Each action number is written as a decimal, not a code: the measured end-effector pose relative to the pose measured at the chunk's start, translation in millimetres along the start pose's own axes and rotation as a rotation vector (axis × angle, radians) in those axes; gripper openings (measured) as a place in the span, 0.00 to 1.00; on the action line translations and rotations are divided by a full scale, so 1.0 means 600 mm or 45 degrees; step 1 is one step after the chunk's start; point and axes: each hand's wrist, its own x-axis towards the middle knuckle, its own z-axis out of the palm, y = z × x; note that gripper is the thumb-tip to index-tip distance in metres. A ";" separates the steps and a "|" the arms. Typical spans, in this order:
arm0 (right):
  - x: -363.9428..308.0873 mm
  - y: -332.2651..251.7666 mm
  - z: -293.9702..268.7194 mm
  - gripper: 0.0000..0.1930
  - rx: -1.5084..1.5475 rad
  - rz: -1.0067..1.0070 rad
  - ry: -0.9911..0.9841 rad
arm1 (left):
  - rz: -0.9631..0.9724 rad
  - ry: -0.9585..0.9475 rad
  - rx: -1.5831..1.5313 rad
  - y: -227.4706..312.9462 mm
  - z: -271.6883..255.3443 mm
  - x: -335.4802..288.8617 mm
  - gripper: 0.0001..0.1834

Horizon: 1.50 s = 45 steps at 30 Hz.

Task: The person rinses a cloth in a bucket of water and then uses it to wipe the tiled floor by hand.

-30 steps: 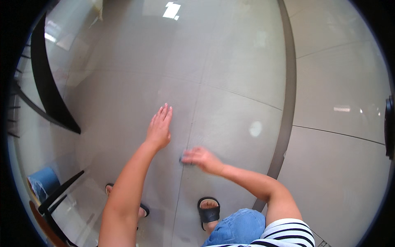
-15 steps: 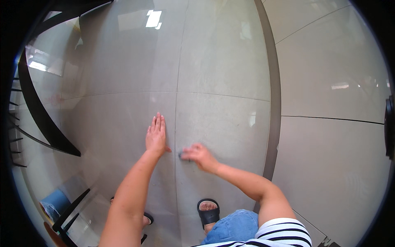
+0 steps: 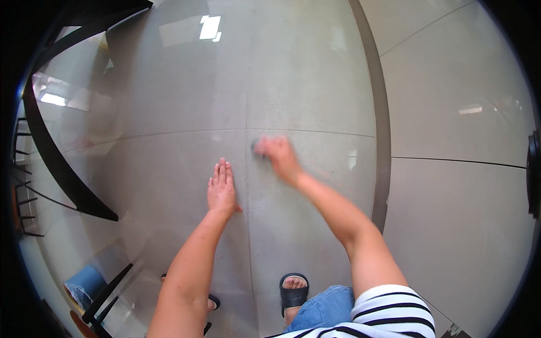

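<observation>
My left hand [image 3: 222, 191] lies flat on the glossy grey tiled floor [image 3: 163, 174], fingers stretched forward, just left of a tile joint [image 3: 248, 236]. My right hand [image 3: 280, 158] is a little farther out, right of that joint and close below the cross joint. Its curled fingers are closed on a small dark grey object [image 3: 255, 147], pressed down near the floor. Motion blur and the fingers hide what kind of object it is.
A darker strip [image 3: 378, 107] runs down the right side, with larger glossy panels [image 3: 462, 214] beyond it. Black furniture legs [image 3: 59, 155] curve along the left. A blue container [image 3: 85, 281] stands at lower left. My sandalled foot [image 3: 294, 284] is near the bottom.
My right hand has slid forward along the joint with the dark object, from beside the left wrist to near the cross joint. My left hand stays flat on the floor.
</observation>
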 end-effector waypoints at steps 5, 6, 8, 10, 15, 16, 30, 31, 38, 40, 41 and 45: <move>-0.238 -0.147 -0.044 0.18 0.076 -0.049 -0.480 | -0.029 -0.009 0.033 -0.008 0.004 -0.002 0.83; -0.235 -0.129 -0.062 0.18 0.058 -0.026 -0.403 | -0.038 -0.009 0.034 -0.006 0.005 -0.001 0.84; -0.194 -0.067 -0.115 0.19 -0.075 0.159 -0.087 | 0.011 0.069 0.013 -0.009 0.007 0.000 0.84; -0.115 0.041 -0.198 0.21 -0.292 0.391 0.309 | 0.055 0.105 -0.004 -0.001 0.007 0.001 0.84; -0.110 0.041 -0.149 0.18 -0.310 0.446 0.346 | 0.100 0.091 0.027 0.015 0.006 0.005 0.82; -0.132 -0.010 -0.105 0.15 -0.219 0.228 0.220 | 0.075 0.086 0.040 -0.003 0.003 -0.005 0.82; -0.221 0.076 -0.279 0.21 -0.501 0.596 0.571 | 0.494 0.012 0.142 0.161 0.013 -0.036 0.75; -0.233 0.085 -0.271 0.20 -0.553 0.621 0.589 | 0.466 -0.005 0.149 0.174 0.016 -0.038 0.75; -0.380 -0.175 -0.065 0.18 0.245 0.379 -0.223 | 0.451 0.010 0.160 0.139 0.017 -0.040 0.77; -0.360 -0.150 -0.083 0.21 0.170 0.299 -0.166 | 0.438 0.008 0.163 0.138 0.015 -0.043 0.77; -0.322 -0.099 -0.116 0.23 0.030 0.279 -0.014 | 0.428 -0.004 0.177 0.140 0.014 -0.047 0.76; -0.164 0.103 -0.268 0.23 -0.366 0.527 0.657 | 0.489 0.032 0.174 0.148 0.013 -0.036 0.66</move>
